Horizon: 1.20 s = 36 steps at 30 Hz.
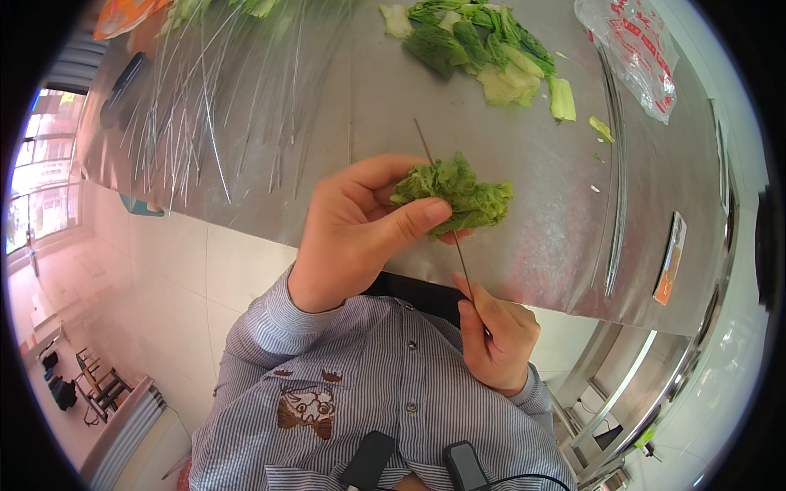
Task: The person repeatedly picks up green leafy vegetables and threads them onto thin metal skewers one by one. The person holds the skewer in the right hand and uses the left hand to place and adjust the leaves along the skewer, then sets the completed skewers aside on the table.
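My left hand point(368, 227) pinches a folded bunch of leafy greens point(470, 193) between thumb and fingers, above the metal tabletop. A thin metal skewer point(463, 264) runs through or behind the bunch; its far end sticks out beyond the leaves. My right hand point(497, 337) holds the near end of this skewer between thumb and index finger, close to the table's front edge. Cut leafy greens point(470, 52) lie in a loose pile beyond the hands. At the far left, many thin metal skewers point(209, 116) are spread with their far ends against more greens point(261, 6).
A bundle of bare skewers point(616, 184) lies at the right, beside a clear plastic bag point(642, 55) with red print. Nearer the right edge is a small flat packet point(670, 258). A dark object point(126, 77) and an orange package point(126, 15) lie at the far left.
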Tool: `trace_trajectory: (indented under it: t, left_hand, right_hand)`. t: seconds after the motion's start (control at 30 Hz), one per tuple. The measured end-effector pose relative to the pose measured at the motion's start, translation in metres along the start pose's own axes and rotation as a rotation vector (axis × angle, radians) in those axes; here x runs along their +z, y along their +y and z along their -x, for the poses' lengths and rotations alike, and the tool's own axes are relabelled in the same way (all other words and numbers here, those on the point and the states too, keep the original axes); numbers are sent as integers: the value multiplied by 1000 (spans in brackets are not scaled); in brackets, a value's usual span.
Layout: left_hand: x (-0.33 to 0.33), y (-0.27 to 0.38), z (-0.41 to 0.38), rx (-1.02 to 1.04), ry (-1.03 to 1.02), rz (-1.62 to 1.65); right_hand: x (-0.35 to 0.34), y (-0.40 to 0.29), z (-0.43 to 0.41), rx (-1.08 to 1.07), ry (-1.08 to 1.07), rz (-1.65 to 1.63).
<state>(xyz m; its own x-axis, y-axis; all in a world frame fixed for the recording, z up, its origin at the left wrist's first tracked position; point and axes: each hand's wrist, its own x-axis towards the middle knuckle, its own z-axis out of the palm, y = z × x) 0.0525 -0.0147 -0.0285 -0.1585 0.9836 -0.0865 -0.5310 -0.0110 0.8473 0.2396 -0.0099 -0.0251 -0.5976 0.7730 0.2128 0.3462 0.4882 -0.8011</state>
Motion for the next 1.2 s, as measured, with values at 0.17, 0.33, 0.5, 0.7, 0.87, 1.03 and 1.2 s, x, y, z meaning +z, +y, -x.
trace_trajectory:
  t: [0.17, 0.33, 0.5, 0.7, 0.87, 1.03, 1.2]
  left_hand:
    - [2, 0, -1, 42, 11, 5]
    - [-5, 24, -12, 32, -1, -40]
    - [4, 49, -19, 170, 32, 85]
    - [-14, 49, -6, 251, 43, 142]
    - [-29, 40, 13, 196, 15, 101]
    - [-44, 43, 31, 241, 107, 79]
    - [-67, 40, 52, 18, -93, 23]
  right_hand:
    - [-7, -2, -1, 16, -72, -25]
    - [-19, -5, -11, -66, -72, -94]
    - [-28, -24, -47, -67, -111, 41]
    - [-9, -36, -155, 8, -7, -209]
    - [53, -44, -239, -222, 103, -298]
    - [122, -43, -254, -403, 239, -103]
    - [85, -43, -228, -245, -91, -37]
